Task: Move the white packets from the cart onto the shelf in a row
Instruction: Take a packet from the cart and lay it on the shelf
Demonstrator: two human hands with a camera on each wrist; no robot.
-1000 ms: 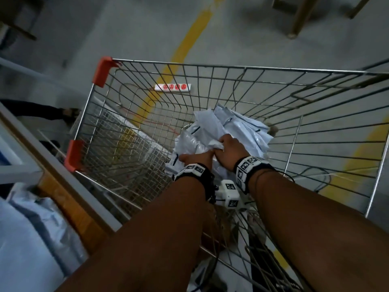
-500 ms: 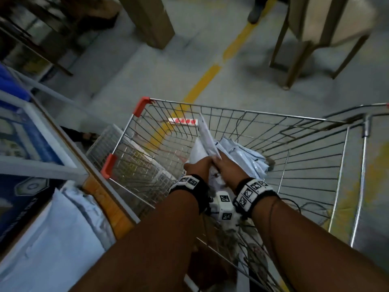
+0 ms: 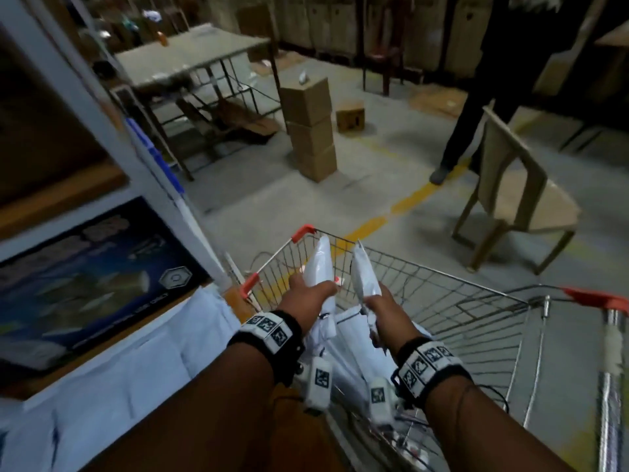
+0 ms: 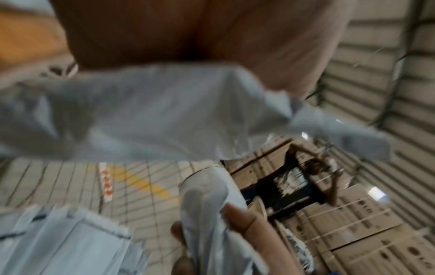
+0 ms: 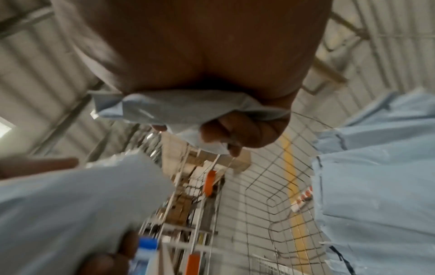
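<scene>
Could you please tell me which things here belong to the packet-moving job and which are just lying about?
Job:
left hand gripping a white packet
right hand gripping another packet
cart
shelf

Lying about:
stacked cardboard boxes
chair
table

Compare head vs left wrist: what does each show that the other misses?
Head only: the shelf with white packets already lying on it, the right hand gripping a second white packet, and the cart handle.
Left wrist only: the underside of the left hand's packet and stacked cartons behind.
Both: the left hand gripping a packet, more packets in the cart.
</scene>
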